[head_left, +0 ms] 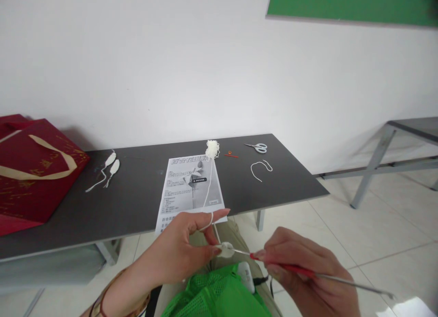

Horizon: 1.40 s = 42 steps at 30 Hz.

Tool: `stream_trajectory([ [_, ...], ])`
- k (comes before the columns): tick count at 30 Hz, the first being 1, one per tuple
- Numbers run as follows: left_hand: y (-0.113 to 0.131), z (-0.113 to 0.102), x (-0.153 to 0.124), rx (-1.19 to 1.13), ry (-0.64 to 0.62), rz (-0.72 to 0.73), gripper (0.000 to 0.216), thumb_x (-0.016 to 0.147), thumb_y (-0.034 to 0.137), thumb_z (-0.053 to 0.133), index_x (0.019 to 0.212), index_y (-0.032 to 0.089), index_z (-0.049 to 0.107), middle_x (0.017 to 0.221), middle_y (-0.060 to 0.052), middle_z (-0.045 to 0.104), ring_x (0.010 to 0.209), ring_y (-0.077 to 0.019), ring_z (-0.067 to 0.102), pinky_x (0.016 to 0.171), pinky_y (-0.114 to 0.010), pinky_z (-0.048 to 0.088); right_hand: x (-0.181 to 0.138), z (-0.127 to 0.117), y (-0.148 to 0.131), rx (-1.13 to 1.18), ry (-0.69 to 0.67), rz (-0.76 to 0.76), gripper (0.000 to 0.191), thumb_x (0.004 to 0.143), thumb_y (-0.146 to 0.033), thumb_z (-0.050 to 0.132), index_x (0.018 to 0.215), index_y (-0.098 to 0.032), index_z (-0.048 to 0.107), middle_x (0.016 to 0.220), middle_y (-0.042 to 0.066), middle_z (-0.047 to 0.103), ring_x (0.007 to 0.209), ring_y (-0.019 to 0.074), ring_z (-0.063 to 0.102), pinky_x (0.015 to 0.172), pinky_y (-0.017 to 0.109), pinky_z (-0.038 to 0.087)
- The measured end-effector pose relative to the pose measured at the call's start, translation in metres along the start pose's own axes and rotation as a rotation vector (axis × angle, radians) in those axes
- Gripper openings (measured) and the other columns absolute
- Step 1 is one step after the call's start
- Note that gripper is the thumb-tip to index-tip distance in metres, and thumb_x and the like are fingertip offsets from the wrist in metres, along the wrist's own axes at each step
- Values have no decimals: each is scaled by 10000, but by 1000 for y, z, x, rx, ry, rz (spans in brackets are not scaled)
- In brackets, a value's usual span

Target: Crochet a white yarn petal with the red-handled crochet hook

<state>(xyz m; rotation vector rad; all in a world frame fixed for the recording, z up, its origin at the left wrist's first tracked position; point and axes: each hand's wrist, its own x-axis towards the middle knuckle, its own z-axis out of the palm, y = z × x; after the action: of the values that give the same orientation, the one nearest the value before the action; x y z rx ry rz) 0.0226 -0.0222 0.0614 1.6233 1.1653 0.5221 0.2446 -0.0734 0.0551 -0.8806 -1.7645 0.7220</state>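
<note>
My left hand [191, 244] pinches a small white crochet piece [226, 250] between thumb and fingers, with the white yarn [208, 182] looped over the raised index finger. That strand runs back across a printed sheet [191, 189] to a white yarn ball [212, 149] on the table. My right hand [304, 267] is closed round the red grip of a metal crochet hook [356, 284]. The hook's working tip meets the crochet piece; whether it passes through a stitch I cannot tell. Its other end points to the lower right.
On the dark table [143, 171] lie two white crocheted pieces [111, 164], scissors [258, 147], a cut yarn piece [262, 170] and a small red item [231, 154]. A red gift bag [37, 171] stands at left. Green mesh fabric [219, 294] and a white device [246, 276] rest on my lap.
</note>
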Motion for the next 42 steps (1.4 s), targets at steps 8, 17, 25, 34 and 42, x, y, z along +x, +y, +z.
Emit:
stream_trajectory([
  [8,5,5,1,-38,-54,-14,147,676,91,618,616,219,659,1136,-88,724,1225,-310,541,985,-426,384,-1,2,36,668,167,513,146,810,-269,691,739,-148,735,606,44,693,453,104,600,415,180,487],
  [17,-8,17,2,-200,54,-17,147,699,114,647,609,212,583,1288,-77,639,1227,-297,536,1055,-439,276,1,38,42,993,422,744,173,704,-287,792,710,-128,722,535,4,665,398,79,559,406,176,546],
  [25,-7,21,1,-168,177,1,144,703,139,643,607,214,569,1254,-80,663,1246,-330,508,1056,-482,285,-3,53,41,861,514,571,128,756,-283,741,767,-156,728,597,22,695,456,106,603,441,189,536],
  [34,-16,40,0,-480,399,-46,214,697,163,727,900,229,738,746,21,656,955,-207,613,973,-358,364,-38,55,38,-255,234,-220,410,806,-26,602,1189,-170,629,991,107,726,903,224,674,690,313,597],
  [42,-15,29,2,-1005,76,-247,414,568,153,846,974,193,773,648,23,600,605,-75,538,631,-188,420,-35,55,49,69,293,-202,317,852,-53,549,1105,-197,675,904,80,707,730,174,655,562,279,569],
])
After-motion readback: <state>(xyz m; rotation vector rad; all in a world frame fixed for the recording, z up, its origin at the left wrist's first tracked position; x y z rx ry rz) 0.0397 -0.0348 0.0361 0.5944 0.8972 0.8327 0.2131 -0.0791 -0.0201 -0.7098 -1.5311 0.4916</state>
